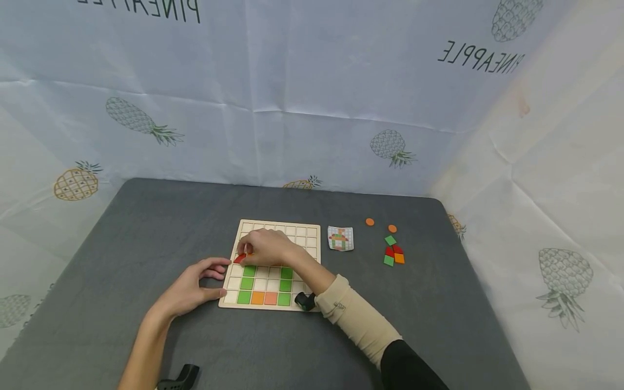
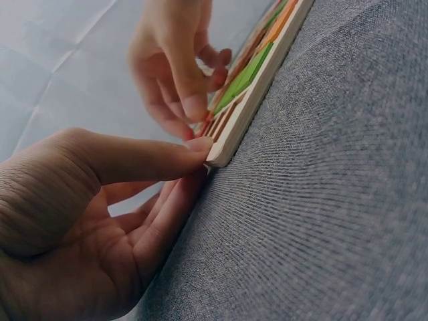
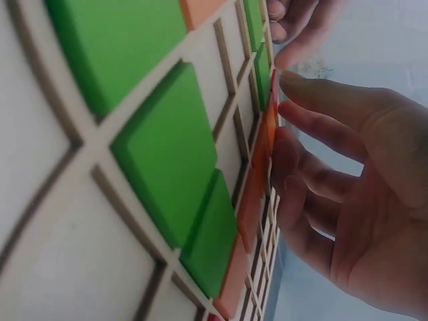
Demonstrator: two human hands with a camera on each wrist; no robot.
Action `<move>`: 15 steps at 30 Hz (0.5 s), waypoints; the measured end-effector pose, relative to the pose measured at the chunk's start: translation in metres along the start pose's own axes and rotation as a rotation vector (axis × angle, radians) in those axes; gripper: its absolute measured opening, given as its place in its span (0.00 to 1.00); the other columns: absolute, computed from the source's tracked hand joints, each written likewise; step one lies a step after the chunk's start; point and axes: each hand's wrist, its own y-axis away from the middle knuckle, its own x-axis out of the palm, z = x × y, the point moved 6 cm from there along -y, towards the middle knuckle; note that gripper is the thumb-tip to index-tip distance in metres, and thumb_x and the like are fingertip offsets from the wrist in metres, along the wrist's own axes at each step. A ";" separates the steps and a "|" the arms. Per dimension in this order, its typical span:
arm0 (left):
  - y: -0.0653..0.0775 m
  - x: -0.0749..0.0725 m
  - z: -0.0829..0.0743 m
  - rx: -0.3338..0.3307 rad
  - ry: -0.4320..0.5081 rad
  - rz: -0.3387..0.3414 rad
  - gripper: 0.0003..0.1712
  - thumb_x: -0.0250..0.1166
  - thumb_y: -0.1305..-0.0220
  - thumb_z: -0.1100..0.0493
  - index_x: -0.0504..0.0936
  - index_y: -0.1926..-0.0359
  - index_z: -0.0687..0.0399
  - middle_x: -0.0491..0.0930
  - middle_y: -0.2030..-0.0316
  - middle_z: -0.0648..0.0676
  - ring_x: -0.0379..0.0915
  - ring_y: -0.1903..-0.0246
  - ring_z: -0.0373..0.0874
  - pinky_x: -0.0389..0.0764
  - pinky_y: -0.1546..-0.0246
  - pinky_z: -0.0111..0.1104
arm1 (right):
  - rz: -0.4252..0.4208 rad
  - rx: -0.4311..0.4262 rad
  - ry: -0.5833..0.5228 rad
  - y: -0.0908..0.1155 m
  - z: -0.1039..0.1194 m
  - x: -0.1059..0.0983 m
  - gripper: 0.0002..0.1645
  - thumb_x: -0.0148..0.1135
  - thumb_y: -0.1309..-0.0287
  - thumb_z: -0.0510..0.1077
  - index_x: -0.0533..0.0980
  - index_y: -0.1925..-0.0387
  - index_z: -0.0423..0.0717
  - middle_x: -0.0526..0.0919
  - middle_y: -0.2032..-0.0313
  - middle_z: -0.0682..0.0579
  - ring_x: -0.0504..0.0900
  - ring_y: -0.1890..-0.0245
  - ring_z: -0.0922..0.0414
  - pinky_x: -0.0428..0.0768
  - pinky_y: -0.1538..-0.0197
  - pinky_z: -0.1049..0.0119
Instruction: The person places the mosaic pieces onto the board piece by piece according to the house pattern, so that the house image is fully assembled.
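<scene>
Between the two hands lies a square-celled wooden grid board (image 1: 307,232), its left edge braced by the left hand (image 1: 189,288), most likely so that it does not slide while the right hand (image 1: 265,247) works on it. The right hand reaches across the board and pinches a red piece (image 1: 239,259) between thumb and fingertips at the left edge, just ahead of the left hand's thumb; the piece's full outline is covered. Nearer the person than the right hand, two columns of green squares (image 1: 247,283) stand in the cells, with an orange square (image 1: 257,298) and a salmon square (image 1: 270,298) between their near ends. Right of the right hand, just beside the board, a printed pattern card (image 1: 340,239) seems placed to be easily seen; farther right, two orange discs (image 1: 370,222) and a small cluster of loose pieces (image 1: 388,260) sit apart from it, probably within ready reach. The right wrist is bent over the board, the forearm slanting in from the near right. The left hand grasps nothing: its thumb stretches to the near corner, and the other fingers, slightly bent, meet the same edge farther off.
</scene>
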 end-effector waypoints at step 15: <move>-0.001 0.000 0.000 -0.028 -0.015 -0.006 0.41 0.81 0.41 0.63 0.76 0.29 0.64 0.80 0.44 0.61 0.80 0.48 0.46 0.81 0.52 0.28 | -0.065 -0.087 -0.180 0.058 -0.023 -0.034 0.16 0.68 0.25 0.53 0.87 0.43 0.52 0.90 0.54 0.57 0.81 0.70 0.66 0.77 0.62 0.71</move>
